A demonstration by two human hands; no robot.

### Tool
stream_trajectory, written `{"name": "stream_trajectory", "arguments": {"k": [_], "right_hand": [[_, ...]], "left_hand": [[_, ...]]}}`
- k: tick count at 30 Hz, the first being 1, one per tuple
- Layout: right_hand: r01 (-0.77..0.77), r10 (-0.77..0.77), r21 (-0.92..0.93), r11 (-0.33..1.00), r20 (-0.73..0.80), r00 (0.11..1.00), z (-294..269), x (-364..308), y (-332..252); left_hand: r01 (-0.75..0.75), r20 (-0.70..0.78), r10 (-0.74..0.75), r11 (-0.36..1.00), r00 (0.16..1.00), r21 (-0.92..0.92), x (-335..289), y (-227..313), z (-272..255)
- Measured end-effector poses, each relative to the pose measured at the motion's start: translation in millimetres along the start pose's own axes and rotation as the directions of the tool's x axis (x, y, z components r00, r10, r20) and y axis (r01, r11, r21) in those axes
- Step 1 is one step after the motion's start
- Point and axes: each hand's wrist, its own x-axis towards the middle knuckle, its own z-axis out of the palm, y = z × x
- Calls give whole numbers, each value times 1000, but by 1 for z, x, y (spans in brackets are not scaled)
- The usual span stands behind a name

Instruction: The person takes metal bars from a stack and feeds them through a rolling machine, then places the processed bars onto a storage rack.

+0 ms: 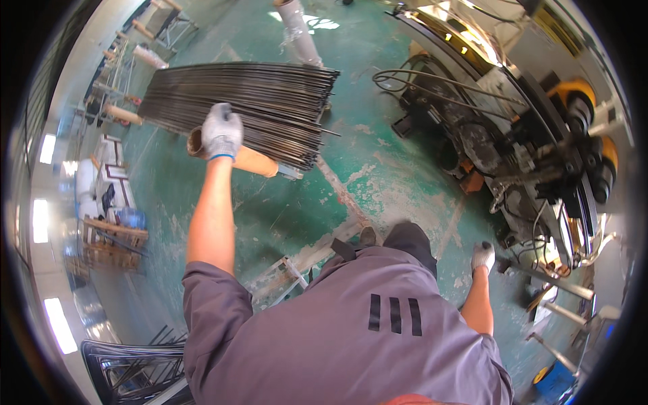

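My left hand (223, 133), in a whitish work glove with dark patches, reaches out over the near edge of a wide layer of long, thin dark metal rods (250, 94). Its fingers are curled; whatever lies inside them is hidden. Directly beneath it, a brown cardboard tube (255, 162) runs crosswise under the rods, beside a pale metal bar (290, 172). One rod (329, 133) sticks out past the others at the right end. Low at my right side hangs my right hand (483, 256), also gloved, with its fingers closed and nothing visible in them.
Dark machinery (466, 128) with looping cables fills the right side. A plastic-wrapped roll (297, 30) stands beyond the rods. On the left are a wooden stand (111, 236) and a blue water bottle (130, 217). A black wire frame (128, 368) sits at lower left. The green floor (358, 182) is worn.
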Motion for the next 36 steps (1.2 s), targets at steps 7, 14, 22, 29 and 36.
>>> {"name": "stream_trajectory", "arguments": {"k": [7,14,22,29,36], "right_hand": [[391,-354,-19,920,384,853,118,24,-351],[755,-647,138,641,627,435,295,-52,-623],[788,-489,-195,585,690,534,397,-130,-761],[855,-523,51,516,809,268,439,-90,-744],[898,-302,-18,440,939,166,417,-45,-802]], "left_hand": [[-31,-40,56,880,998,474,29,-52,2],[-133,126,73,808,989,573,47,-30,10],[-55,121,-21,805,992,591,84,-36,36],[-18,117,-87,722,989,691,94,-40,48],[27,112,-144,722,983,692,94,-40,46]]}}
